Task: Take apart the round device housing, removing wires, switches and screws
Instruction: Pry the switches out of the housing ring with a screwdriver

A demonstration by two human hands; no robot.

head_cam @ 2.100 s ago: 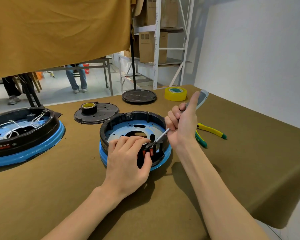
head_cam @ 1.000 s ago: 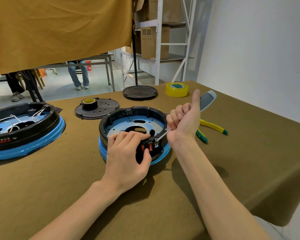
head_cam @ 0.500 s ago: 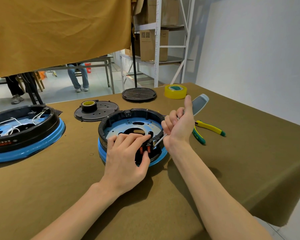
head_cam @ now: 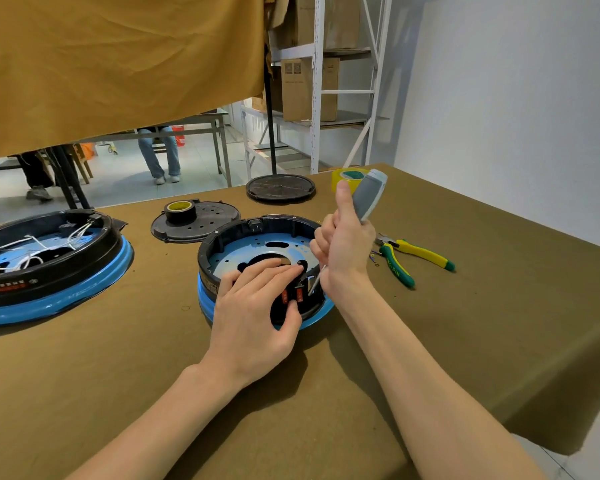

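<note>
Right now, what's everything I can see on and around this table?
round device housing: one, black rim over blue base, table centre, under both hands
red switches: two, on the housing's near wall
second housing: one, black and blue, white wires inside, far left
perforated black disc: one, behind the centre housing
tape roll: one, black with yellow core, on that disc
plain black disc: one, far table edge
yellow tape roll: one, far edge, partly hidden by the screwdriver
pliers: one pair, yellow-green handles, right of the hands
table: one, olive-brown cover
shelving: white, holding cardboard boxes, background
screwdriver: one, grey handle, tip down by the switches
left hand: resting on the housing, thumb on its wall
right hand: gripping the screwdriver
</note>
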